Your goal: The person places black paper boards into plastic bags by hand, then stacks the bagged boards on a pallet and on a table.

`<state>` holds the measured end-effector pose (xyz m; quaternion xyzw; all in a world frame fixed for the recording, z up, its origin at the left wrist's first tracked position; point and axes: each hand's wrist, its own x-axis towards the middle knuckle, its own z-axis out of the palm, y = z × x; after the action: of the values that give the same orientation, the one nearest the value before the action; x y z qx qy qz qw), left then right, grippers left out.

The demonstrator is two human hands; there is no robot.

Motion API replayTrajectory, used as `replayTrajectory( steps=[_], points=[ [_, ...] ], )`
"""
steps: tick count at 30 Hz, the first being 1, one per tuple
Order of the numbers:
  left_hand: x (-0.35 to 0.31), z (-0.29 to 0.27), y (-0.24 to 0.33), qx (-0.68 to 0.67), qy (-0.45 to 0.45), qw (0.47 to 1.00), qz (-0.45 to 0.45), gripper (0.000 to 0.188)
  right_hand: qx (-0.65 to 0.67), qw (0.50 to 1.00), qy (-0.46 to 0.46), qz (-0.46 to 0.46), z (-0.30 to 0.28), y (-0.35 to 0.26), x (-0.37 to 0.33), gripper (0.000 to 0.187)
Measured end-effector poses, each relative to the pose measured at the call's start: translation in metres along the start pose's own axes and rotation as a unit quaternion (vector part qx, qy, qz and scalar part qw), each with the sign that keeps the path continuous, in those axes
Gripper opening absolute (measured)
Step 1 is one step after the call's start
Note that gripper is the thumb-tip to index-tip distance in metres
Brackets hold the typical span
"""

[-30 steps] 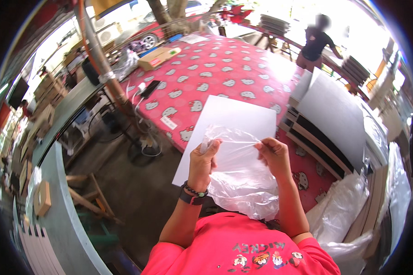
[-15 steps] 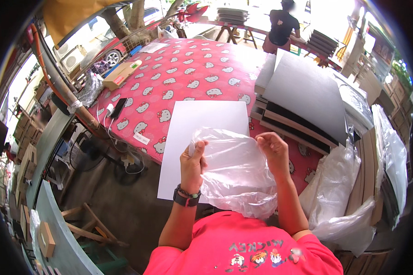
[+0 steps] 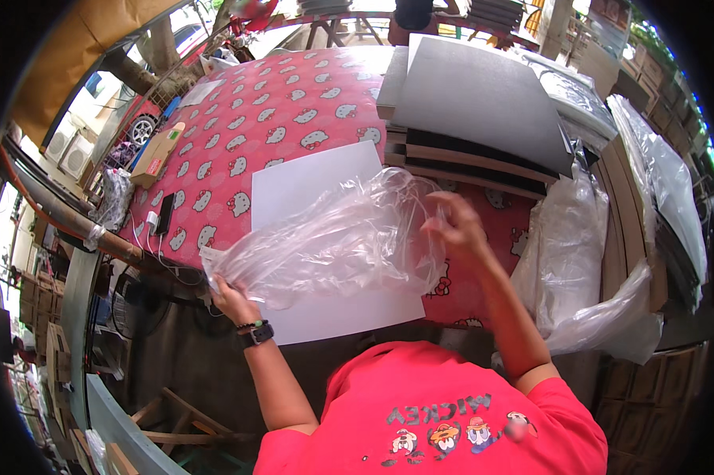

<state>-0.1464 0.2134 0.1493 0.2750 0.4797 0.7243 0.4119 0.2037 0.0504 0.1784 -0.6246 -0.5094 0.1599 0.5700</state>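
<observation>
- Left hand (image 3: 233, 304) is pinching the left end of clear plastic film (image 3: 333, 241).
- Right hand (image 3: 458, 226) is holding its fingers apart at the film's right end; blurred, can't tell if touching.
- Film is lying across white sheet (image 3: 309, 179) on pink-covered table (image 3: 222, 186).

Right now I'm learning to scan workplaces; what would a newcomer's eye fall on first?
Probably the crinkled clear plastic film, at centre over a rectangular white sheet, gripped at its left end by the left hand, the open right hand near its other end. Next, the pink table covering patterned with white cat faces, stretching behind; on its right side, a stack of flat boards topped by a grey one.
</observation>
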Motion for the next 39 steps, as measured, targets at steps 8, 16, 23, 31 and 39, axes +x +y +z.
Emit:
replayTrajectory(
  steps=[8, 16, 23, 31, 39],
  points=[
    [0.014, -0.055, -0.050, 0.163, 0.035, 0.986, -0.010, 0.039, 0.030, 0.983, -0.170, 0.057, 0.099, 0.013, -0.036, 0.018],
    [0.003, -0.088, -0.027, 0.555, 0.028, 0.738, 0.383, 0.062, -0.013, 0.967, -0.246, -0.062, 0.098, -0.012, -0.085, 0.009],
    [-0.123, 0.032, 0.027, 0.250, -0.633, 0.700, -0.215, 0.032, 0.085, 0.973, -0.213, -0.006, 0.087, -0.048, -0.045, 0.010],
    [-0.135, 0.050, 0.024, 0.144, -0.480, 0.844, -0.192, 0.018, 0.059, 0.985, -0.153, 0.051, 0.072, -0.061, -0.043, 0.016],
    [-0.149, 0.045, 0.011, -0.065, -0.437, 0.846, -0.299, 0.025, 0.057, 0.994, -0.052, 0.075, 0.074, -0.053, -0.042, 0.009]
  ],
)
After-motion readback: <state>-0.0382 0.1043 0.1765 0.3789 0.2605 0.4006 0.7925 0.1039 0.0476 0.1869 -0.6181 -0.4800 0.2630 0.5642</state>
